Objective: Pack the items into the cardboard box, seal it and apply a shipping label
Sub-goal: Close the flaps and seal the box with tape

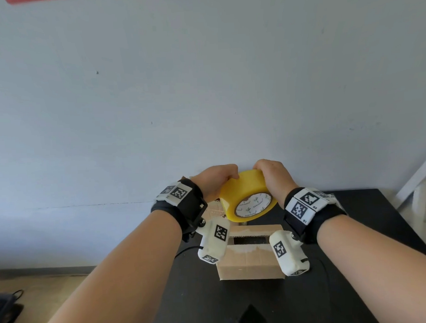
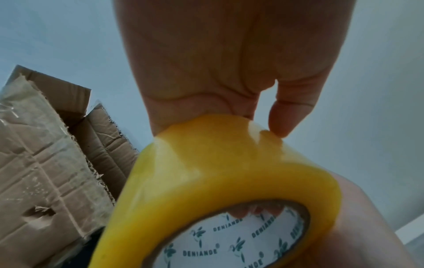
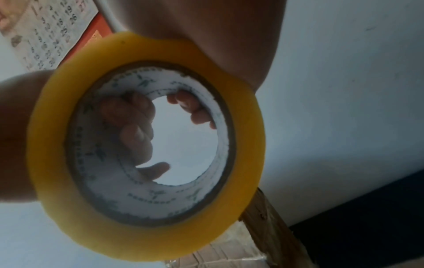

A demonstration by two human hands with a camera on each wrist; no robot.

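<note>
A yellow tape roll point(image 1: 244, 194) with a white printed core is held in the air by both hands, above the cardboard box point(image 1: 249, 264). My left hand point(image 1: 222, 178) grips its upper left; the thumb point(image 2: 284, 117) presses the outer band of the tape roll point(image 2: 218, 172). My right hand point(image 1: 268, 174) grips the upper right. In the right wrist view, fingers point(image 3: 135, 125) of both hands curl inside the core of the tape roll point(image 3: 45, 145). The box stands on the black table point(image 1: 354, 229), with a dark gap between its top flaps. Old clear tape covers the box point(image 2: 45, 163).
A pale wall point(image 1: 204, 89) rises right behind the table. A calendar point(image 3: 45, 36) hangs on it. A small black object point(image 1: 251, 317) lies at the table's near edge, and a black cable point(image 1: 186, 251) runs left of the box. White furniture point(image 1: 422, 178) stands far right.
</note>
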